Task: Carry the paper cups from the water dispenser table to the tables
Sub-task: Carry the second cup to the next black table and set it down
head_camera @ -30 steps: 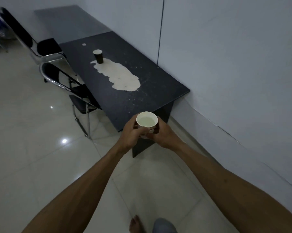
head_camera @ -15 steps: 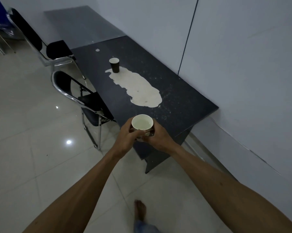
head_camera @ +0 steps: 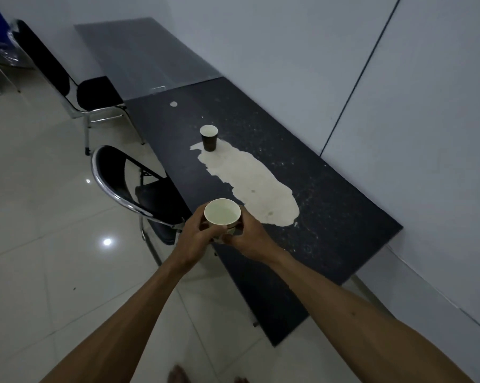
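Black padded chairs (head_camera: pixel 139 189) with chrome frames stand at the left, along the near edge of the dark table (head_camera: pixel 330 217). At centre, the left hand (head_camera: pixel 197 239) and right hand (head_camera: pixel 247 239) close together around a paper cup (head_camera: pixel 222 212), held upright over the table's near edge with pale liquid inside. Farther back, a second dark cup (head_camera: pixel 209 138) stands at the end of a pale patch (head_camera: pixel 250 183). White wall (head_camera: pixel 399 106) fills the right.
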